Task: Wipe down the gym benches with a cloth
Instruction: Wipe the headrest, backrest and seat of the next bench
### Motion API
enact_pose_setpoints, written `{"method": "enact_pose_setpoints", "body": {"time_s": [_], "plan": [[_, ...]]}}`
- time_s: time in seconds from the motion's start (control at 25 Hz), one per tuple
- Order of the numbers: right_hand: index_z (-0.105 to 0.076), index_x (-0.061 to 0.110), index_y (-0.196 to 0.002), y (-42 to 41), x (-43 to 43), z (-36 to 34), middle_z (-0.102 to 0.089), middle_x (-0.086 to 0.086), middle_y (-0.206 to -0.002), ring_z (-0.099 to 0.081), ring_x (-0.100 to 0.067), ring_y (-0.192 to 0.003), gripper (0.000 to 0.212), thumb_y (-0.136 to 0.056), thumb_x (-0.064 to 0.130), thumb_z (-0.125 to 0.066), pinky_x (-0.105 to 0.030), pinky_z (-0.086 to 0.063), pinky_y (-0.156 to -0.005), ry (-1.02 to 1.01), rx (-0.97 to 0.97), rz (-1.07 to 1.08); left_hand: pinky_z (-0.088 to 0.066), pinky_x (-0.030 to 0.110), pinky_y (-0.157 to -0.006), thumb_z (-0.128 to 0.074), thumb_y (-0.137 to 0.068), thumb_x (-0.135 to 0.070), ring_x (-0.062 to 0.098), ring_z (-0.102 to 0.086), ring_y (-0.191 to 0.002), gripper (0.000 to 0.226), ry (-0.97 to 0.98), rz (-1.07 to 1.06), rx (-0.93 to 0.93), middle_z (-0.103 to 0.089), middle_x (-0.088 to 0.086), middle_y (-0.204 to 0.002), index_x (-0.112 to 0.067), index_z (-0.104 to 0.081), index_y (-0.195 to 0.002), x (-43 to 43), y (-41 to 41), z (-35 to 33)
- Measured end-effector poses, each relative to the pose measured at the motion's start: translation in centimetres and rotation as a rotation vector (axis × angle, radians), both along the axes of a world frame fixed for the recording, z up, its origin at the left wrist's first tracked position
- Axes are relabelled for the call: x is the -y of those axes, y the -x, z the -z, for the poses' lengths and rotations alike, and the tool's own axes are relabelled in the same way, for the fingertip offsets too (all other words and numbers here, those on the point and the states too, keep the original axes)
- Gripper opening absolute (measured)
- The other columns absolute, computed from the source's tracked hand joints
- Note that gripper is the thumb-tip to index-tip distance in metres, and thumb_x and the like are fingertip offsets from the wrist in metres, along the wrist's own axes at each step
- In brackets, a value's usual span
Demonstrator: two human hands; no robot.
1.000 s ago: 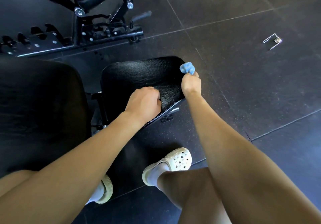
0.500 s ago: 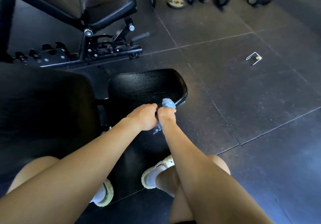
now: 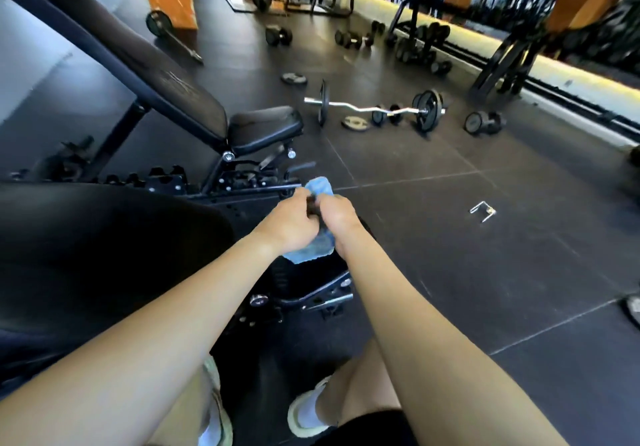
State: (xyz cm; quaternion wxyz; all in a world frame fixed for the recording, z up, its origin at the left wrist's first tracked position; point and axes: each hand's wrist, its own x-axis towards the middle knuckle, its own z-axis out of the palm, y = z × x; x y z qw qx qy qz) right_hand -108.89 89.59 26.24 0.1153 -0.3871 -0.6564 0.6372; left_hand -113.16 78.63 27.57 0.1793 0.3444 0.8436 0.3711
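Left hand [image 3: 294, 224] curled round blue cloth [image 3: 311, 252] | right hand [image 3: 334, 218] gripping same cloth, touching left hand | cloth bunched between both, above near bench [image 3: 104, 255] seat end (pad mostly hidden) | incline bench [image 3: 263, 127] beyond

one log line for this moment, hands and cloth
left hand: grips crumpled blue cloth | right hand: grips same cloth | place: over near black padded bench
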Motion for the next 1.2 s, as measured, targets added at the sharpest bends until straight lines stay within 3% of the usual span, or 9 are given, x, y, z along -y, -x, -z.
{"method": "enact_pose_setpoints", "body": {"time_s": [0.16, 0.28, 0.36, 0.44, 0.56, 0.72, 0.96, 1.08, 1.2], "plan": [[-0.060, 0.028, -0.128, -1.7, 3.8, -4.2, -0.073, -0.005, -0.114, -0.072, -0.022, -0.102, 0.035, -0.096, 0.021, -0.048, -0.044, -0.060, -0.090, 0.021, -0.254, -0.092, -0.051, 0.028, -0.081, -0.055, -0.095, -0.027, 0.009, -0.066, -0.093, 0.036, -0.311, -0.103, 0.245, -0.069, -0.005, -0.105, -0.032, -0.052, -0.130, 3.7, -0.3, -4.2], [-0.065, 0.025, -0.126, -2.8, 5.4, -5.6, -0.074, -0.007, -0.116, -0.072, -0.023, -0.107, 0.036, -0.097, 0.027, -0.044, -0.046, -0.057, -0.096, 0.075, -0.349, -0.206, -0.052, 0.032, -0.090, -0.063, -0.091, -0.027, 0.012, -0.069, -0.097, 0.026, -0.431, -0.072, 0.318, -0.074, 0.001, -0.106, -0.035, -0.069, -0.115, 5.9, -0.1, -5.3], [-0.068, 0.018, -0.120, -3.3, 6.0, -5.8, -0.075, -0.008, -0.116, -0.071, -0.025, -0.109, 0.035, -0.091, 0.030, -0.051, -0.048, -0.054, -0.101, 0.056, -0.330, -0.205, -0.053, 0.037, -0.092, -0.067, -0.092, -0.028, 0.010, -0.068, -0.090, 0.014, -0.433, -0.064, 0.236, -0.075, -0.001, -0.097, -0.021, -0.074, -0.102, 6.9, 0.0, -5.3], [-0.066, 0.013, -0.108, -3.8, 6.8, -5.8, -0.074, -0.008, -0.111, -0.070, -0.028, -0.109, 0.032, -0.082, 0.030, -0.058, -0.049, -0.053, -0.102, -0.002, -0.302, -0.188, -0.053, 0.040, -0.093, -0.068, -0.092, -0.031, 0.011, -0.060, -0.079, 0.030, -0.472, -0.128, 0.196, -0.065, 0.000, -0.084, -0.001, -0.065, -0.093, 7.9, 0.1, -5.3], [-0.058, 0.014, -0.085, -4.6, 7.9, -5.7, -0.064, -0.009, -0.088, -0.066, -0.025, -0.089, 0.027, -0.079, 0.038, -0.071, -0.049, -0.052, -0.087, -0.159, -0.230, -0.215, -0.042, 0.030, -0.066, -0.066, -0.091, -0.028, 0.010, -0.044, -0.065, 0.027, -0.504, -0.246, 0.189, -0.049, -0.004, -0.074, -0.006, -0.055, -0.079, 9.1, -0.3, -6.2], [-0.040, 0.022, -0.071, -5.9, 8.5, -5.5, -0.039, 0.007, -0.064, -0.040, -0.011, -0.059, 0.048, -0.078, 0.038, -0.084, -0.026, -0.031, -0.057, -0.234, -0.209, -0.250, -0.031, 0.020, -0.051, -0.062, -0.092, -0.025, 0.009, -0.036, -0.056, 0.018, -0.498, -0.321, 0.126, -0.041, -0.007, -0.067, -0.014, -0.051, -0.082, 10.1, -0.2, -7.1], [-0.051, 0.013, -0.087, -5.8, 8.0, -6.1, -0.051, -0.004, -0.080, -0.050, -0.019, -0.073, 0.041, -0.076, 0.024, -0.088, -0.029, -0.042, -0.064, -0.332, -0.263, -0.256, -0.035, 0.022, -0.050, -0.055, -0.100, -0.026, 0.010, -0.040, -0.057, 0.018, -0.406, -0.370, -0.040, -0.045, -0.006, -0.071, -0.014, -0.045, -0.092, 10.1, 0.3, -7.6], [-0.053, 0.016, -0.114, -5.2, 7.6, -6.0, -0.054, 0.000, -0.090, -0.055, -0.012, -0.079, 0.048, -0.080, 0.022, -0.086, -0.024, -0.047, -0.070, -0.405, -0.186, -0.252, -0.038, 0.026, -0.054, -0.049, -0.104, -0.028, 0.012, -0.044, -0.059, 0.019, -0.363, -0.419, -0.025, -0.048, -0.003, -0.073, -0.013, -0.040, -0.096, 9.4, 0.8, -7.7], [-0.057, 0.019, -0.111, -4.3, 6.8, -5.1, -0.059, 0.001, -0.096, -0.058, -0.009, -0.082, 0.037, -0.084, 0.018, -0.081, -0.025, -0.050, -0.075, -0.487, -0.186, -0.207, -0.040, 0.026, -0.055, -0.052, -0.102, -0.028, 0.015, -0.049, -0.065, 0.019, -0.388, -0.447, 0.033, -0.049, -0.004, -0.076, -0.013, -0.041, -0.096, 7.7, 1.7, -6.8]]}}
